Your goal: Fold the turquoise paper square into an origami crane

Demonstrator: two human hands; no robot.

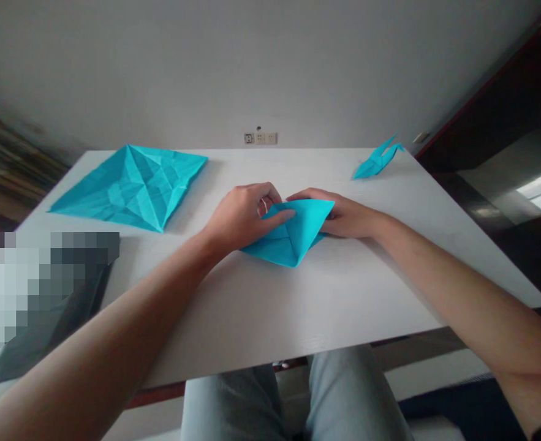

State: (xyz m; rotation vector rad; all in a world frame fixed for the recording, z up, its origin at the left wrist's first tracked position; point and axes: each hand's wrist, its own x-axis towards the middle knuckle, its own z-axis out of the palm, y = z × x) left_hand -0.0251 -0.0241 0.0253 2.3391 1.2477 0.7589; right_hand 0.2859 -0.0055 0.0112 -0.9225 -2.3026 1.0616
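Both hands (293,214) pinch folded blue paper (293,236) mid-table (298,306), edges distant.

I see a white surface (270,306). On it lie a creased blue sheet (132,184) far left, a half-folded blue paper (293,236) mid-surface, a small folded blue figure (378,160) far right, and a dark object (49,318) near left.

White table (270,318), plain grey wall (252,67) with sockets (260,138), dark wooden furniture (504,104) at right
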